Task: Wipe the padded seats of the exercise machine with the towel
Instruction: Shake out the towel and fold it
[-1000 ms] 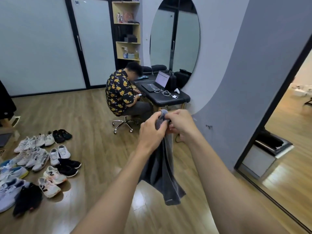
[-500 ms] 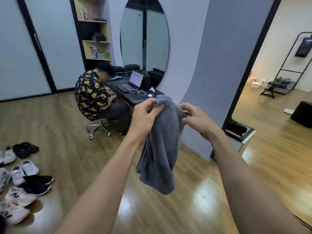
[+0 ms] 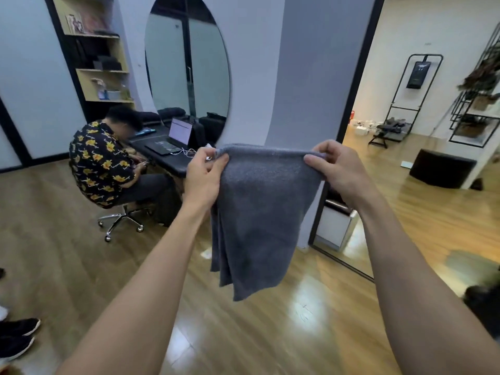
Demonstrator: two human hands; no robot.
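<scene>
Head view, and the wiping has not begun: no padded seat is anywhere near the cloth, so by my reckoning the whole job is left, reaching the machine first and then rubbing the pads down. Biggest thing first: the wooden floor (image 3: 81, 266), glossy planks throwing back lamp glare, runs off to both sides of the grey wall (image 3: 311, 77), a smooth matte slab with a curved cut on its left. Right of that wall, through the doorway, a thin black metal frame (image 3: 400, 104) stands in the far room; whether it is the exercise machine I cannot tell. Right in front of the wall, held up in mid-air, hangs the towel (image 3: 259, 212): dark grey, nubbly terry, soft and limp, its top edge pulled nearly straight, the rest falling in loose vertical folds to an uneven hem. The left hand (image 3: 203, 180), towards the wall's left edge, pinches one top corner between thumb and curled fingers. The right hand (image 3: 341, 174), before the wall's right edge, curls its fingers over the other corner, thumb pressed on the front.
</scene>
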